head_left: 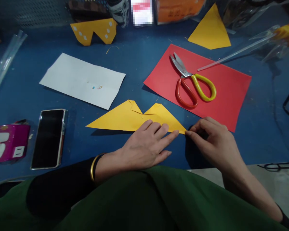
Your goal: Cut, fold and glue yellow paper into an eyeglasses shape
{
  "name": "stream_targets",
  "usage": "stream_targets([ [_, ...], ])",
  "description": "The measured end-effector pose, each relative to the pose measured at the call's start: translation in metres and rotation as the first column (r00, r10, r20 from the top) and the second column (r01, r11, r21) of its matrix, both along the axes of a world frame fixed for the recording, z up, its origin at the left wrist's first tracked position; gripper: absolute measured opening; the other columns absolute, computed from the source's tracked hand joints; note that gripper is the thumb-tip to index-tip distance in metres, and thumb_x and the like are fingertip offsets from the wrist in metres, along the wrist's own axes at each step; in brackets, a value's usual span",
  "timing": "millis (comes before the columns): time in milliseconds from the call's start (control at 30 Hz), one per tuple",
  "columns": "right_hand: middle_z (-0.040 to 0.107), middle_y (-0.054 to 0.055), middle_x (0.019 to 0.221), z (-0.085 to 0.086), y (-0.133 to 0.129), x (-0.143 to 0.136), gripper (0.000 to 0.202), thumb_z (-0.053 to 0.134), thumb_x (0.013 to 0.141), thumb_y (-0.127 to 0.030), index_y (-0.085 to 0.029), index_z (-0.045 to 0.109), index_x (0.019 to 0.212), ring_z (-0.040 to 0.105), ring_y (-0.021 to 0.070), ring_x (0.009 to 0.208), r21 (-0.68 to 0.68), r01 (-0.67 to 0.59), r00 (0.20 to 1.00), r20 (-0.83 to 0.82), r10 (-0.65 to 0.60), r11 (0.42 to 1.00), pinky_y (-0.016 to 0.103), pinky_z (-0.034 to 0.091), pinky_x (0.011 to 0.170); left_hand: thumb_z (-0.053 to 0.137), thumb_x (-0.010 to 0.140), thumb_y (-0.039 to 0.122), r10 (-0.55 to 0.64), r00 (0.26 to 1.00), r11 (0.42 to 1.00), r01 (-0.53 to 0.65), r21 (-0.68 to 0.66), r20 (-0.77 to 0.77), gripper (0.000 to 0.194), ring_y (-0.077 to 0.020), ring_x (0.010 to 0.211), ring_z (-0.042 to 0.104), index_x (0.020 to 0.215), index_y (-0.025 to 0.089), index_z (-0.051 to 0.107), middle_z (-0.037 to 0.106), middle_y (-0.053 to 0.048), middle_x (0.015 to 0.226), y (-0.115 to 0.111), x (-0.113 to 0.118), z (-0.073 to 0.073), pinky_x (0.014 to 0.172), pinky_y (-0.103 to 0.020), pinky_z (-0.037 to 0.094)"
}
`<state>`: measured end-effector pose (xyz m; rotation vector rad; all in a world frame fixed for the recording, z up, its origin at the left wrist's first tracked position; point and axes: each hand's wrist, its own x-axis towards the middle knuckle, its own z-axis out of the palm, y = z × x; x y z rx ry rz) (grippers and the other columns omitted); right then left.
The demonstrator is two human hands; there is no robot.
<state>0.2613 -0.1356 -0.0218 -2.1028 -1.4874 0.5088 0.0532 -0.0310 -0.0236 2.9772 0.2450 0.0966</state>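
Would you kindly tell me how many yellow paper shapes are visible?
3: a notched shape under the left hand, a white-patched shape at back left, a roughly triangular shape at back right.

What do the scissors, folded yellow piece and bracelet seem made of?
Scissors: metal blades, by their grey shine; glossy red and yellow grips, probably plastic.
Folded yellow piece: matte paper, apparently, given its sharp creases.
Bracelet: polished metal, likely, from its golden sheen.

Muted light; soft shadow below yellow paper (pixel 120 117); far edge blurry; pixelated patch (pixel 142 12) top centre.
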Motion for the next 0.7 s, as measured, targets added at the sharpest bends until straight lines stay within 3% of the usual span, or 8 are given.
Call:
stream_targets([
  [300,0.06,0.002,0.07,0.002,0.002,0.003,0.019,0.059,0.084,-0.033,-0.023,0.056,0.068,0.058,0.0201,0.068,-0.027,-0.072,0.996,0.045,0.073,0.997,0.033,0.038,0.059,0.045,0.1,0.046,0.001,1.0,1.0,-0.001,0.002,0.004,0.057,-0.0272,0.105,0.05,0.149,0.016,0.044,0.057,-0.012,0.119,0.0,-0.001,-0.001,0.091,-0.041,0.037],
  [600,0.063,0.002,0.079,-0.009,-0.012,0.005,0.004,0.062,0.084,-0.025,-0.023,0.064,0.082,0.06,0.0178,0.068,0.045,0.027,0.997,0.07,-0.03,0.999,0.033,0.044,0.062,0.047,0.1,0.045,0.015,1.0,1.0,-0.015,0.01,0.023,0.056,-0.0268,0.102,0.051,0.148,0.016,0.045,0.057,-0.011,0.117,-0.001,-0.001,0.0,0.09,-0.04,0.037],
  [700,0.066,0.003,0.086,-0.012,-0.023,0.002,0.011,0.062,0.085,-0.025,-0.023,0.066,0.096,0.063,0.0191,0.076,0.098,0.068,0.995,0.066,-0.074,0.993,0.034,0.048,0.068,0.047,0.099,0.044,0.018,1.0,0.999,-0.018,0.027,0.011,0.056,-0.0272,0.101,0.051,0.147,0.016,0.045,0.058,-0.011,0.116,-0.001,-0.001,0.001,0.089,-0.041,0.038],
])
